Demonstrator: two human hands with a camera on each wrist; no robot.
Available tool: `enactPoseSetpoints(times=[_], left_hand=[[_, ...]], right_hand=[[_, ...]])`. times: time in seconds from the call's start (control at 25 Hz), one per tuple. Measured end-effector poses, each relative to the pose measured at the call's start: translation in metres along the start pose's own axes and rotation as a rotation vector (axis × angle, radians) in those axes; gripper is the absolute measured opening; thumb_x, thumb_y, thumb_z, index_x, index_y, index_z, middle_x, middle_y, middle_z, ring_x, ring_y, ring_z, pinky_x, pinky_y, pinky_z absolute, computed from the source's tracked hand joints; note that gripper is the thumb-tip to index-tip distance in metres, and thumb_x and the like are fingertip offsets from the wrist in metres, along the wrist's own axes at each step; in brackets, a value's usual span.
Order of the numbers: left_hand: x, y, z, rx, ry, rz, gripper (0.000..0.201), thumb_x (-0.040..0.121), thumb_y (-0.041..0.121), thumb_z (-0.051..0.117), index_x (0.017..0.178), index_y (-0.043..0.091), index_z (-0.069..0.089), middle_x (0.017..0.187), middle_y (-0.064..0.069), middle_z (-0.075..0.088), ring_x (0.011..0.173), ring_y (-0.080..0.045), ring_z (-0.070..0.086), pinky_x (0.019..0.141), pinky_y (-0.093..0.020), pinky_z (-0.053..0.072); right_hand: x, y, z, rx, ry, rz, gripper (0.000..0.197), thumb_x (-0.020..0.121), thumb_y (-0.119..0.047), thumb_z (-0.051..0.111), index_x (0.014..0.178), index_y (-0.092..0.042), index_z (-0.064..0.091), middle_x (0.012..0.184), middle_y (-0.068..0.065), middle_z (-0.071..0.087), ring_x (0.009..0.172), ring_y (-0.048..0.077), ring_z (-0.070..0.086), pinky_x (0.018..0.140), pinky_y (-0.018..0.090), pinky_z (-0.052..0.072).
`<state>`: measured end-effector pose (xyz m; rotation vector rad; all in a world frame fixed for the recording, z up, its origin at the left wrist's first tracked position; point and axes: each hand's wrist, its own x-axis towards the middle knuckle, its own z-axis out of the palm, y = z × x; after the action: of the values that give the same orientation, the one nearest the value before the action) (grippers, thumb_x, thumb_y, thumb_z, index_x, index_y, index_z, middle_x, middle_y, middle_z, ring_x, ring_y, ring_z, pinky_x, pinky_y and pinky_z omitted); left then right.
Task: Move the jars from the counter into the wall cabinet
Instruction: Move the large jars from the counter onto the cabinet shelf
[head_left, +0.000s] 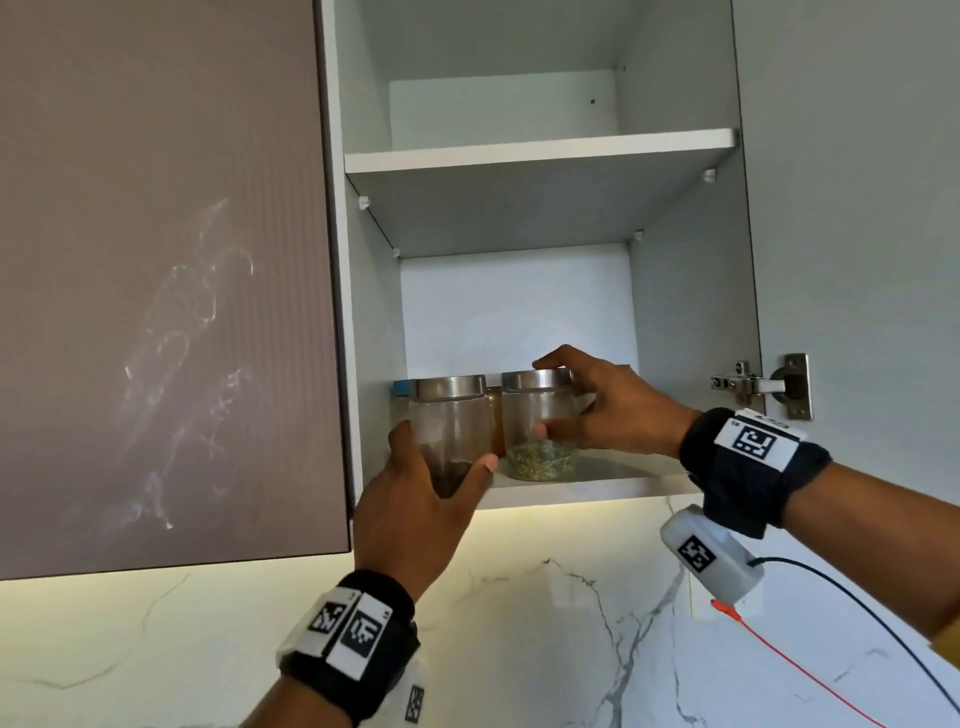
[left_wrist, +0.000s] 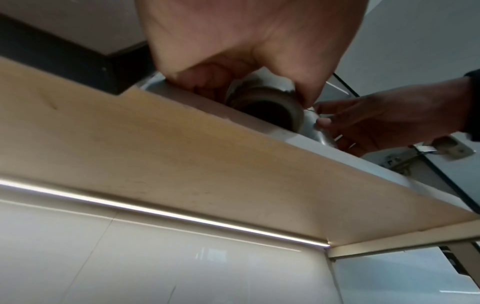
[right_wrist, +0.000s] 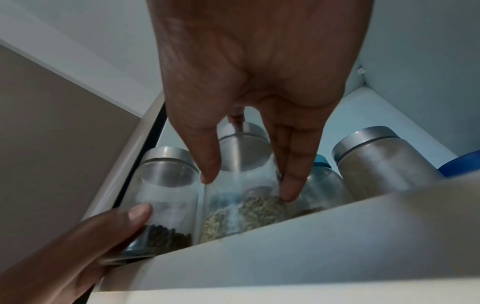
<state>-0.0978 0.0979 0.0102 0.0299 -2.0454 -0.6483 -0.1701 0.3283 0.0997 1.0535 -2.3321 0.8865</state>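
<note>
The wall cabinet stands open, and both jars are at the front of its bottom shelf (head_left: 597, 486). My left hand (head_left: 441, 452) grips a steel-lidded glass jar of dark grains (head_left: 451, 415) from below, at the shelf's left front corner. That jar's base (left_wrist: 267, 111) overhangs the shelf edge. Just to its right stands the jar of green seeds (head_left: 540, 457), on the shelf. My right hand (head_left: 543, 397) holds it, thumb on the front and fingers over the lid and far side. The right wrist view shows the right hand (right_wrist: 246, 188), the green-seed jar (right_wrist: 244, 214) and the dark-grain jar (right_wrist: 166, 205).
Further back on the same shelf are a blue-lidded jar (right_wrist: 322, 176), a steel-lidded jar of pale brown powder (right_wrist: 384, 168) and another blue lid (right_wrist: 462, 162). The upper shelf (head_left: 540, 150) is bare. A closed brown door (head_left: 156, 260) is at left, a hinge (head_left: 753, 384) at right.
</note>
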Motion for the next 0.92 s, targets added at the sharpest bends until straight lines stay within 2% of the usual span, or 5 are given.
enactPoseSetpoints(times=[0.24, 0.36, 0.52, 0.76, 0.92], left_hand=[[-0.002, -0.007, 0.003, 0.029, 0.072, 0.025, 0.091, 0.073, 0.091, 0.034, 0.133, 0.023, 0.037, 0.075, 0.014, 0.057, 0.066, -0.004, 0.06, 0.057, -0.02, 0.047], [-0.003, -0.011, 0.006, 0.043, 0.105, 0.049, 0.091, 0.074, 0.095, 0.029, 0.135, 0.027, 0.033, 0.089, 0.013, 0.063, 0.071, -0.006, 0.063, 0.057, -0.011, 0.043], [-0.002, -0.014, 0.01, 0.086, 0.117, 0.109, 0.091, 0.075, 0.096, 0.032, 0.14, 0.032, 0.032, 0.11, 0.012, 0.066, 0.084, -0.012, 0.067, 0.071, -0.027, 0.061], [-0.002, -0.011, 0.01, 0.118, 0.137, 0.1, 0.084, 0.075, 0.095, 0.025, 0.131, 0.033, 0.038, 0.103, 0.014, 0.064, 0.08, -0.01, 0.064, 0.07, -0.025, 0.059], [-0.003, -0.01, 0.012, 0.105, 0.138, 0.104, 0.078, 0.077, 0.092, 0.028, 0.128, 0.034, 0.04, 0.1, 0.016, 0.059, 0.081, -0.009, 0.061, 0.07, -0.027, 0.059]], right_hand=[[0.039, -0.002, -0.011, 0.226, -0.245, 0.111, 0.06, 0.097, 0.0, 0.068, 0.146, -0.033, 0.057, 0.115, 0.028, 0.071, 0.094, 0.034, 0.074, 0.084, 0.038, 0.066], [0.062, -0.007, -0.006, 0.245, -0.285, 0.09, 0.053, 0.099, 0.003, 0.064, 0.141, -0.028, 0.063, 0.115, 0.021, 0.075, 0.101, 0.04, 0.076, 0.09, 0.046, 0.064], [0.085, -0.016, 0.009, 0.143, -0.341, 0.046, 0.038, 0.101, -0.001, 0.062, 0.134, -0.017, 0.054, 0.097, 0.019, 0.074, 0.089, 0.031, 0.078, 0.089, 0.043, 0.065], [0.11, -0.031, 0.021, -0.018, -0.393, -0.028, 0.04, 0.096, 0.02, 0.044, 0.127, -0.005, 0.048, 0.092, 0.025, 0.07, 0.056, 0.007, 0.07, 0.053, 0.017, 0.054], [0.124, -0.027, 0.021, -0.013, -0.336, -0.073, 0.051, 0.09, 0.023, 0.045, 0.109, -0.018, 0.068, 0.109, 0.038, 0.07, 0.074, 0.029, 0.07, 0.052, 0.021, 0.055]])
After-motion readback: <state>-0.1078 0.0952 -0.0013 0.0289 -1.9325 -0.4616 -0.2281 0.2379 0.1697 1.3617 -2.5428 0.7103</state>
